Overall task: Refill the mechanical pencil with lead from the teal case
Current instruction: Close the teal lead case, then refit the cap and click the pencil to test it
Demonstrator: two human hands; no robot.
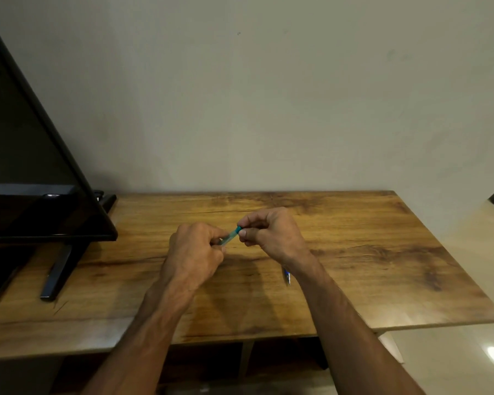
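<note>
Teal case (231,235): held above the worktop (354,238) centre, slanting from 7 toward 1 o'clock.
Left hand (193,252): grip clenched on the case's pale lower body.
Right hand (271,232): fingertips pinch the darker teal cap end.
Mechanical pencil (286,276): lies on the worktop at 5 o'clock from the case, mostly hidden by the right forearm.
Step in hand: likely opening the cap.
Doing it well: steady the body, ease the cap straight off, keep the mouth tilted upward so leads don't spill.
</note>
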